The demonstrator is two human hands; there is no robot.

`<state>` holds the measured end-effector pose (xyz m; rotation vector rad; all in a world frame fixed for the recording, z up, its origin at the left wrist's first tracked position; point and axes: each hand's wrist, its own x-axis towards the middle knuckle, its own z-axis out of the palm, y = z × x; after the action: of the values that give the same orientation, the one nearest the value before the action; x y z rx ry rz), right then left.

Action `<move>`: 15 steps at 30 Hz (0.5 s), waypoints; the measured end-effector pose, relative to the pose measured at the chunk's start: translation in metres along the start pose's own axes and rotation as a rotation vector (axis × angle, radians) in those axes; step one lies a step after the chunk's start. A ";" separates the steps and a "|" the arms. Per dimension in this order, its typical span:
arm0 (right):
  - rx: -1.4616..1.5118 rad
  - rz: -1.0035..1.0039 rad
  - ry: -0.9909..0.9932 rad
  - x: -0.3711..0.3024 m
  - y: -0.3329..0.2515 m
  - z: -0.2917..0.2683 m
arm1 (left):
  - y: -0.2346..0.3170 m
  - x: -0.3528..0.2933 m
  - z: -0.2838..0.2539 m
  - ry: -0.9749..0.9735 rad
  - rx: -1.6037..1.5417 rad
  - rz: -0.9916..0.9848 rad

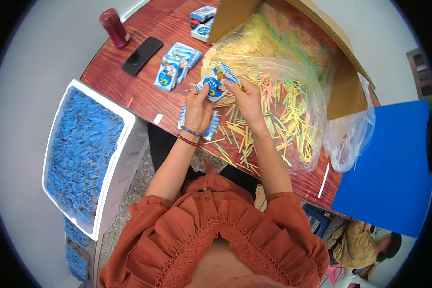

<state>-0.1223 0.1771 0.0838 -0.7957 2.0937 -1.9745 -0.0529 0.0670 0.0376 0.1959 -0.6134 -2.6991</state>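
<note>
Between my two hands is a small blue-and-white packet [216, 86] with a printed picture, tilted above the table. My left hand [199, 105] grips its left side with the thumb on top, and my right hand [248, 98] pinches its right side. Whether the packet's edge is sealed, I cannot tell. Below my left wrist, partly covered by it, lie more striped packets [212, 127]. Thin yellow, green and pink sticks [235, 132] are scattered under and right of my hands. Further left, several similar packets [169, 72] overlap in a pile.
A cardboard box [343, 98] with a clear plastic bag [317, 122] spills sticks over the red-brown table [103, 72]. A phone [142, 56], a dark red bottle [115, 30] and small boxes [202, 23] stand around. Left is a white foam box [117, 158] of blue pieces; right, a blue panel [389, 168] and a person [357, 245].
</note>
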 end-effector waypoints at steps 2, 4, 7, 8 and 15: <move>-0.072 0.163 -0.114 0.008 -0.006 0.011 | 0.019 -0.005 -0.017 0.070 0.053 0.087; -0.073 0.137 -0.163 0.022 0.018 0.034 | 0.036 -0.007 -0.032 0.167 0.125 0.165; -0.062 0.103 -0.201 0.049 0.050 0.079 | 0.068 -0.008 -0.051 0.297 0.246 0.355; -0.116 0.109 -0.246 0.056 0.050 0.092 | 0.077 -0.009 -0.056 0.304 0.251 0.359; -0.550 0.030 -0.164 0.083 0.058 0.115 | 0.087 0.004 -0.080 0.529 0.614 0.316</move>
<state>-0.1556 0.0356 0.0339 -0.9608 2.5498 -1.2643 -0.0114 -0.0388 0.0039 0.8542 -1.1556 -1.9640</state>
